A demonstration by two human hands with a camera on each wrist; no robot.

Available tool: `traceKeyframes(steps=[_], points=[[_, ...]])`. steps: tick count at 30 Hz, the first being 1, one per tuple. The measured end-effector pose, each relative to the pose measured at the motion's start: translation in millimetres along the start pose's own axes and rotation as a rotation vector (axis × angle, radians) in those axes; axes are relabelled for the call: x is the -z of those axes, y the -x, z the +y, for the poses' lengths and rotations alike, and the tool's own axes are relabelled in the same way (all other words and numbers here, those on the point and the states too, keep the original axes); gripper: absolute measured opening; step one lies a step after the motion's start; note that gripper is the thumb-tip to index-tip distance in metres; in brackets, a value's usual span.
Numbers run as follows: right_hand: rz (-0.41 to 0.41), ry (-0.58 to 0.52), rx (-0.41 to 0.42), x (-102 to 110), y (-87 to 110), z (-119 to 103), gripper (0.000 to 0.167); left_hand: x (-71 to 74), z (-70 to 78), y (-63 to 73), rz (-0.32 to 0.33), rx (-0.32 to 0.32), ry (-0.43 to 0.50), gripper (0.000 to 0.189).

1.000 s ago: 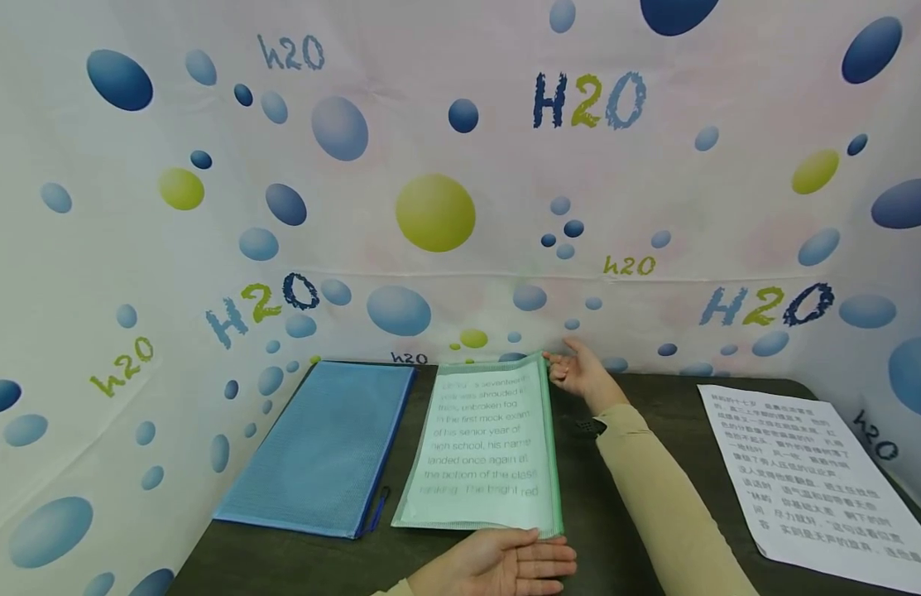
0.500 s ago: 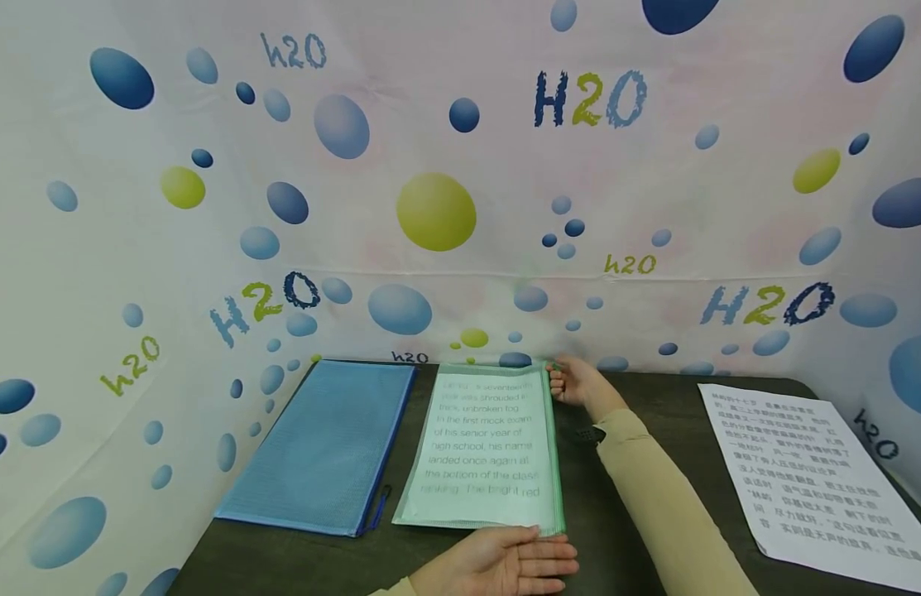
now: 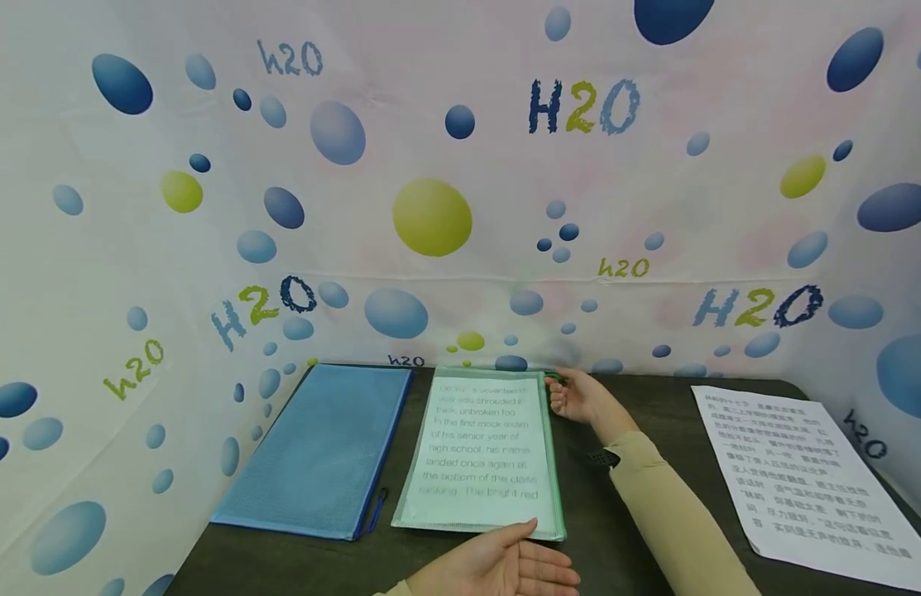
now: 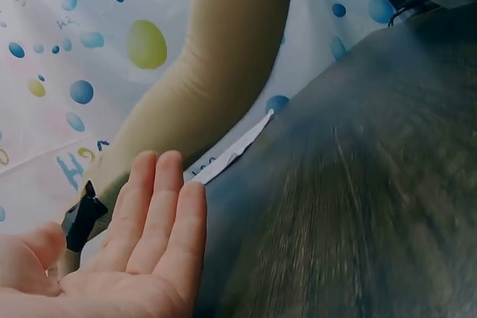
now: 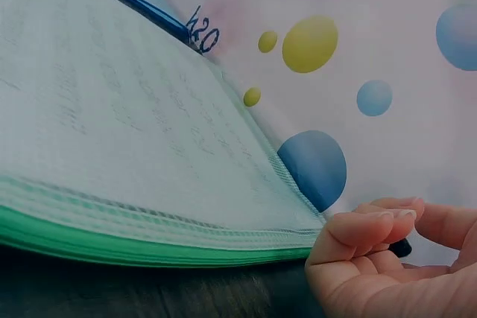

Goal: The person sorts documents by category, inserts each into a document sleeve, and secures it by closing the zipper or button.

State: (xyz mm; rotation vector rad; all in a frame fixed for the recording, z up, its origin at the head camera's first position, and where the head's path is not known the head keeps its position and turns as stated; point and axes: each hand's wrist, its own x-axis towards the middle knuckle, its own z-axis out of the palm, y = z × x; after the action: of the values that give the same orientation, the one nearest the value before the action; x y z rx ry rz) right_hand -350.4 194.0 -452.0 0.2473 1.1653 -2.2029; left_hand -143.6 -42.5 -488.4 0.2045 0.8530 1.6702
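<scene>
A translucent green zip document pouch lies in the middle of the dark table, a printed English sheet showing through it. At its far right corner my right hand has curled fingers and pinches the small green zipper pull. In the right wrist view, the right hand stands by the corner of the pouch; its fingertips partly hide what they hold. My left hand lies at the pouch's near edge with straight fingers, the palm showing. The left wrist view shows the left hand holding nothing.
A blue zip pouch with a blue pull cord lies to the left. On the right is a white sheet printed with Chinese text. A bubble-patterned backdrop rises behind the table.
My right index finger, outstretched earlier, has curled in with the thumb at the zipper pull. The raised far right corner of the green pouch has come down. The left hand has hardly moved.
</scene>
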Motion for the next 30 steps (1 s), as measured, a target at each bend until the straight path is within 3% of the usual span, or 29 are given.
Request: traceKeyframes(steps=[11, 16, 21, 30], points=[[-0.080, 0.026, 0.058, 4, 28.7, 12, 0.031, -12.4, 9.7, 6.7, -0.021, -0.007, -0.076, 0.065], [-0.169, 0.057, 0.083, 7, 49.9, 15, 0.037, -15.5, 22.3, 14.8, 0.024, -0.041, -0.238, 0.057], [-0.274, 0.059, 0.098, 11, 74.4, 17, 0.046, -16.3, 36.6, 26.5, 0.118, -0.111, -0.432, 0.048], [-0.439, 0.048, 0.131, 33, 117.4, 13, 0.053, -17.1, 64.4, 59.7, 0.276, -0.188, -0.775, 0.041]])
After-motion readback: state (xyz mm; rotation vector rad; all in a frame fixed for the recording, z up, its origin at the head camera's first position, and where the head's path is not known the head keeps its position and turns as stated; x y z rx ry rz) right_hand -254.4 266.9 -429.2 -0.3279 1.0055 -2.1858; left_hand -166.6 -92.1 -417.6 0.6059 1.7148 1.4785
